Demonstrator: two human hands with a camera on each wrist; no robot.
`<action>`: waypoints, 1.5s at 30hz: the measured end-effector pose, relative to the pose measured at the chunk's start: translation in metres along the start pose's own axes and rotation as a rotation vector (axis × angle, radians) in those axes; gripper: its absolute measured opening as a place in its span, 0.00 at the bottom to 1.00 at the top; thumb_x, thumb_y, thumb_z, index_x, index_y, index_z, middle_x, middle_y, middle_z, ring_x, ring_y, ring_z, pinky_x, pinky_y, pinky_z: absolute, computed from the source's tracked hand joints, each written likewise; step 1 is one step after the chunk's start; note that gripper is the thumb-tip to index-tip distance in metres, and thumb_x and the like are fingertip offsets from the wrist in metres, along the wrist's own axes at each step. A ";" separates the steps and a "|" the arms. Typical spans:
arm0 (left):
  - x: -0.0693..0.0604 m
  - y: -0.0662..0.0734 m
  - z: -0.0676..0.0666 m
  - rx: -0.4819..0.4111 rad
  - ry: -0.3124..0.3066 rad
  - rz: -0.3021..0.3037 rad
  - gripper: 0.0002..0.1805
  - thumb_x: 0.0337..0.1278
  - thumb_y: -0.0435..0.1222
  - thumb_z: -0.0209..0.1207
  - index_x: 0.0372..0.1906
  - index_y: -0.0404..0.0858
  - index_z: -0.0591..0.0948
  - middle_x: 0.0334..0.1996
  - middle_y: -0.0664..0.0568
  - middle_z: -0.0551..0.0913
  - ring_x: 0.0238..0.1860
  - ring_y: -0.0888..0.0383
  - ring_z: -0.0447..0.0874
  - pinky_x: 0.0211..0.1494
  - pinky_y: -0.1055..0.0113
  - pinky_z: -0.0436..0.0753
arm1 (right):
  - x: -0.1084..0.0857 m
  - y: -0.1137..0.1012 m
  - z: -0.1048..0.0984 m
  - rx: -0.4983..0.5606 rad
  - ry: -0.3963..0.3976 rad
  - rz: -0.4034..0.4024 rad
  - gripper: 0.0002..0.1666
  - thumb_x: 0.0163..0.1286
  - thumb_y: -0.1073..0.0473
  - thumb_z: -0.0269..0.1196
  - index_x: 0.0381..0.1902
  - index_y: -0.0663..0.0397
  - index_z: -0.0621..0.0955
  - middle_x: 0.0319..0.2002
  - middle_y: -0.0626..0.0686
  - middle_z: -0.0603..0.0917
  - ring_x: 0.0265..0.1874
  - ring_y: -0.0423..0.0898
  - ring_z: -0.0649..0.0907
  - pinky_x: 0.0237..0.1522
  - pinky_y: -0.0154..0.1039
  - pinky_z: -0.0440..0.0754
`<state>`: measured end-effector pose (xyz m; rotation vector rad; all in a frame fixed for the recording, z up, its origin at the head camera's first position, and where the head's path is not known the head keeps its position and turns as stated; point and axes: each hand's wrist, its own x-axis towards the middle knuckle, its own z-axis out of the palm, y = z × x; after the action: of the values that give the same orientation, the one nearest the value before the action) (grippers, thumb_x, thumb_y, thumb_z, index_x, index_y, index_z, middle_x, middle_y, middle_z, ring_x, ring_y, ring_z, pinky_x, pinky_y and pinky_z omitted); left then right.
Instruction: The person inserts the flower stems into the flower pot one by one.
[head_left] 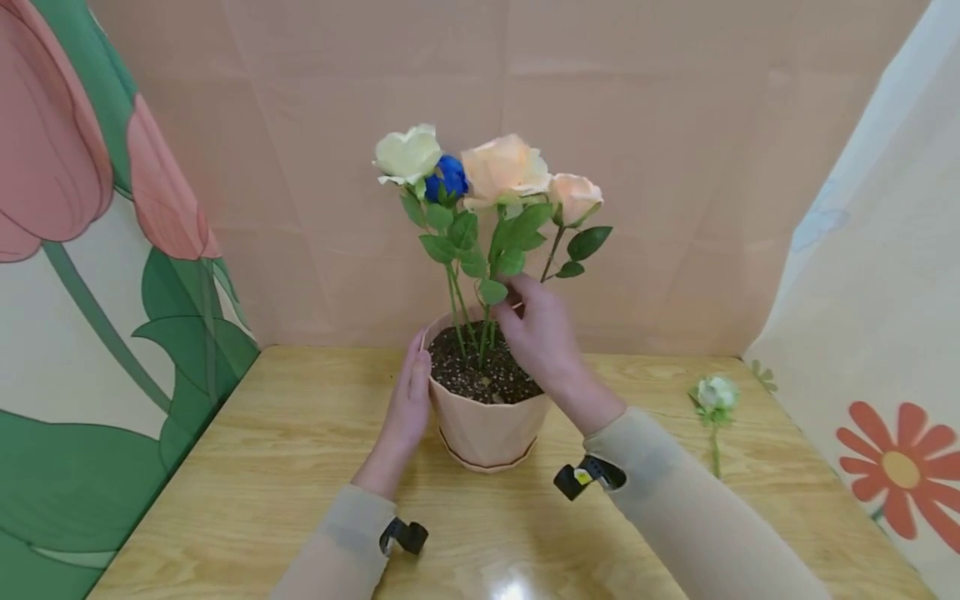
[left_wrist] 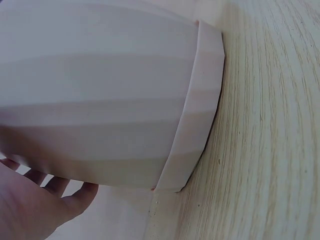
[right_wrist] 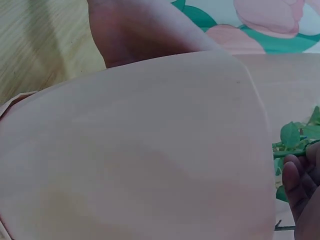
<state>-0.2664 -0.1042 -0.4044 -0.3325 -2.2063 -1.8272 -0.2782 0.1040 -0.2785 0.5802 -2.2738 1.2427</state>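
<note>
A pale pink faceted flowerpot (head_left: 487, 429) full of dark soil (head_left: 487, 385) stands on its saucer. My left hand (head_left: 409, 396) rests against the pot's left side, its fingers lying along the wall. Above the soil, my right hand (head_left: 543, 333) pinches a green rose stem (right_wrist: 290, 155) between thumb and fingers; leaves hide which bloom it bears. Upright in the pot are a cream rose (head_left: 408, 154), a blue flower (head_left: 448, 177), a large peach rose (head_left: 498, 171) and a smaller pink rose (head_left: 576, 197) on a darker stem. The smaller rose's lower stem is hidden behind my right hand.
A loose white flower (head_left: 716, 393) with a green stem lies on the wooden table (head_left: 300, 433) at the right, beyond my right forearm. A plain pinkish backdrop (head_left: 675, 208) hangs behind the pot, with flower-printed sheets (head_left: 60, 350) at the sides.
</note>
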 end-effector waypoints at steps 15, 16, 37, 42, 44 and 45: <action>0.000 0.001 -0.001 0.000 0.005 -0.015 0.35 0.93 0.55 0.32 0.91 0.47 0.55 0.89 0.46 0.56 0.87 0.42 0.53 0.88 0.38 0.52 | -0.006 0.010 0.017 -0.062 0.016 -0.071 0.11 0.83 0.67 0.62 0.57 0.63 0.86 0.43 0.57 0.89 0.36 0.51 0.86 0.37 0.49 0.86; 0.000 0.002 -0.001 0.002 0.006 -0.015 0.35 0.93 0.55 0.32 0.91 0.47 0.55 0.89 0.47 0.56 0.87 0.42 0.53 0.88 0.38 0.52 | -0.007 0.010 0.018 -0.068 0.016 -0.080 0.11 0.83 0.67 0.62 0.57 0.63 0.86 0.43 0.57 0.89 0.36 0.52 0.86 0.37 0.49 0.86; 0.002 0.006 -0.001 0.017 0.011 -0.038 0.36 0.92 0.57 0.32 0.92 0.48 0.54 0.89 0.48 0.54 0.88 0.43 0.51 0.88 0.39 0.51 | -0.003 0.011 0.020 -0.119 -0.044 -0.039 0.11 0.84 0.67 0.62 0.55 0.62 0.89 0.40 0.56 0.89 0.34 0.50 0.87 0.37 0.49 0.88; -0.001 0.006 -0.001 0.006 0.011 -0.034 0.35 0.93 0.55 0.32 0.91 0.45 0.54 0.89 0.45 0.54 0.87 0.41 0.51 0.88 0.37 0.51 | -0.006 0.013 0.020 -0.087 -0.048 0.011 0.14 0.85 0.67 0.60 0.59 0.62 0.88 0.39 0.55 0.90 0.34 0.49 0.87 0.37 0.48 0.86; -0.001 0.005 0.000 0.008 0.010 -0.033 0.35 0.93 0.55 0.32 0.91 0.45 0.54 0.89 0.45 0.55 0.87 0.41 0.51 0.88 0.38 0.51 | -0.007 0.014 0.020 -0.076 -0.041 0.025 0.14 0.85 0.67 0.60 0.60 0.62 0.88 0.38 0.54 0.90 0.34 0.49 0.87 0.37 0.48 0.86; -0.001 0.004 0.000 0.008 0.009 -0.032 0.35 0.93 0.55 0.32 0.91 0.45 0.54 0.89 0.45 0.55 0.87 0.40 0.51 0.88 0.37 0.51 | -0.008 0.014 0.020 -0.072 -0.036 0.031 0.14 0.85 0.67 0.60 0.61 0.62 0.88 0.38 0.54 0.89 0.34 0.49 0.87 0.37 0.48 0.86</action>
<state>-0.2637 -0.1032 -0.4009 -0.2884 -2.2251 -1.8316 -0.2843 0.0949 -0.3018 0.5476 -2.3548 1.1683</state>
